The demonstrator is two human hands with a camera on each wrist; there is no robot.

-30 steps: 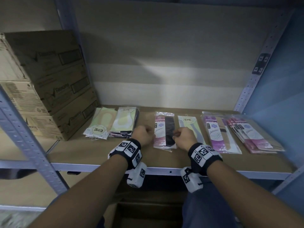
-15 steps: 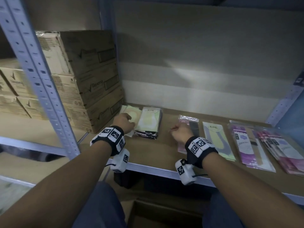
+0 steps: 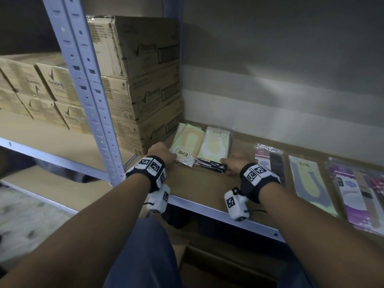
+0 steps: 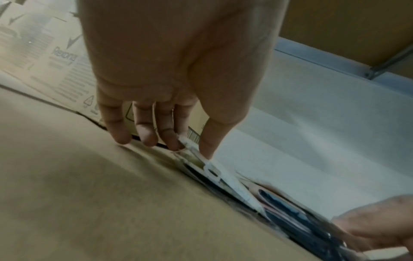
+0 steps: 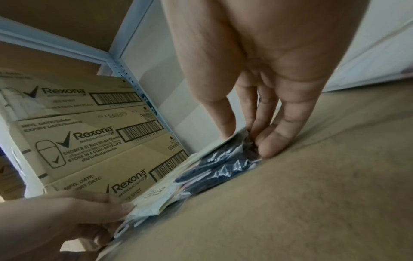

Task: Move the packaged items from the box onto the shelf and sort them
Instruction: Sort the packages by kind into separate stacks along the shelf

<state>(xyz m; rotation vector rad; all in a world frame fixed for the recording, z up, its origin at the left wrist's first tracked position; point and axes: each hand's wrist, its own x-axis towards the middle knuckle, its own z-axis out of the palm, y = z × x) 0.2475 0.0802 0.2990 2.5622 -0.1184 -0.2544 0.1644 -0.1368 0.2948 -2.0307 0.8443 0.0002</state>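
Two stacks of pale green sock packs lie at the left end of the brown shelf board (image 3: 207,190). My left hand (image 3: 173,160) pinches the near corner of the left stack (image 3: 187,146); in the left wrist view the thumb (image 4: 210,139) lies on top and the fingers curl under the edge. My right hand (image 3: 225,163) grips the near right corner of the second stack (image 3: 216,146), whose lower packs are dark (image 5: 223,164). In the right wrist view its thumb (image 5: 223,120) lies on top, and the other fingers (image 5: 272,141) press the stack's side.
Stacked Rexona cartons (image 3: 149,80) stand against the left stack. A perforated steel post (image 3: 87,90) rises at the front left. To the right lie a pink-and-black pack (image 3: 270,161), a green pack (image 3: 307,179) and purple packs (image 3: 353,194). An open box (image 3: 207,273) sits under the shelf.
Both hands have moved left, from the pink-and-black pack to the two green stacks, and taken hold of their near corners. The head view has swung left.
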